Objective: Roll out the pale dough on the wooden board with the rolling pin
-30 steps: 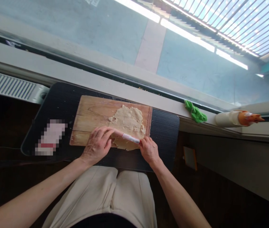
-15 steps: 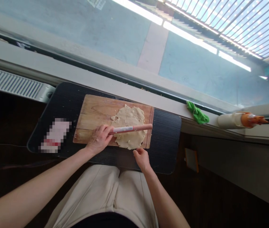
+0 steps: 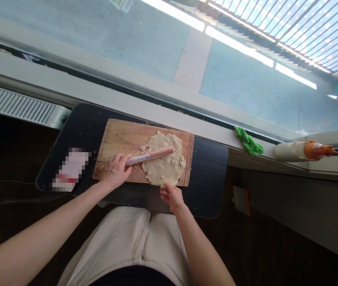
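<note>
A flattened sheet of pale dough (image 3: 165, 171) with ragged edges lies on the right part of a wooden cutting board (image 3: 121, 137). My left hand (image 3: 115, 171) is closed around the left end of a rolling pin (image 3: 161, 152), which bears a printed label and slants over the dough, its far end up and to the right. At the near edge of the board, my right hand (image 3: 171, 196) pinches the dough's lower edge, thumb on top and fingers below. Small dough crumbs are scattered beside the sheet.
The board rests on a black table (image 3: 207, 171) against a windowsill (image 3: 216, 133). A blurred-out pinkish item (image 3: 72, 169) lies at the table's left. On the sill are a green cloth (image 3: 248, 142) and a white bottle with an orange top (image 3: 290, 151). A radiator (image 3: 22, 103) stands at left.
My left hand has drawn the rolling pin leftward and tilted its far end away from me. My right hand has shifted slightly left and now grips the dough's near edge.
</note>
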Demonstrator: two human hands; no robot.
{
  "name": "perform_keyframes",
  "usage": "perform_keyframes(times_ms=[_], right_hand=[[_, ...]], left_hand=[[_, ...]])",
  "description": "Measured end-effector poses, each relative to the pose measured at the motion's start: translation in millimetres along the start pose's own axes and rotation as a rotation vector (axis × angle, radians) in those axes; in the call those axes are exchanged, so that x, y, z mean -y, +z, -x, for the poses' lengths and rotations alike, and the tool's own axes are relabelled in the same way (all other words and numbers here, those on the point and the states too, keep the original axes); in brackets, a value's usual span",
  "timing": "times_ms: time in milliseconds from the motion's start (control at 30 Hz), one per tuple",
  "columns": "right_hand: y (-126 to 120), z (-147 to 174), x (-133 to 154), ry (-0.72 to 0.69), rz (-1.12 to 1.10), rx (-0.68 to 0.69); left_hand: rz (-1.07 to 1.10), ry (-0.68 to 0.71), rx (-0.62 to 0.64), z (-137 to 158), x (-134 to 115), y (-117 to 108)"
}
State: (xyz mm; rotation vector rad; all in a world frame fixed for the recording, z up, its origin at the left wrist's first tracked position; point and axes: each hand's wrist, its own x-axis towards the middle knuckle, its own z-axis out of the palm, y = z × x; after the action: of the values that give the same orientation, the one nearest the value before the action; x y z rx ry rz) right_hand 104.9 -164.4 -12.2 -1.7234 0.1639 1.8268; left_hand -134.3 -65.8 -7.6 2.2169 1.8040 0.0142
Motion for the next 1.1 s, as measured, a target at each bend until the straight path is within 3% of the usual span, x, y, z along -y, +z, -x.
perform_keyframes(times_ms=[267, 433, 733, 900, 1000, 1100], right_hand=[[20.4, -6.7, -2.2, 0.043, 0.065, 0.148], [21.6, -3.1, 7.7, -0.033, 0.091, 0.183], [31.0, -7.5, 14.2, -0.126, 0.306, 0.075], [10.8, 0.1, 15.9, -0.077, 0.357, 0.056], [-1.9, 7.2, 13.6, -0.080, 0.289, 0.034], [-0.4, 7.8, 10.2, -0.129, 0.185, -0.063]], left_hand=[[-0.004, -0.025, 0.071, -11.9, 0.8, 0.2], [0.025, 0.002, 0.084, -13.8, 3.0, -3.4], [0.074, -0.022, 0.025, -11.9, 0.5, -7.9], [0.038, -0.044, 0.089, -13.5, -2.4, -10.6], [0.096, -0.071, 0.031, -31.8, -18.4, -12.0], [0.222, -0.081, -0.009, -71.1, -45.5, -10.8]])
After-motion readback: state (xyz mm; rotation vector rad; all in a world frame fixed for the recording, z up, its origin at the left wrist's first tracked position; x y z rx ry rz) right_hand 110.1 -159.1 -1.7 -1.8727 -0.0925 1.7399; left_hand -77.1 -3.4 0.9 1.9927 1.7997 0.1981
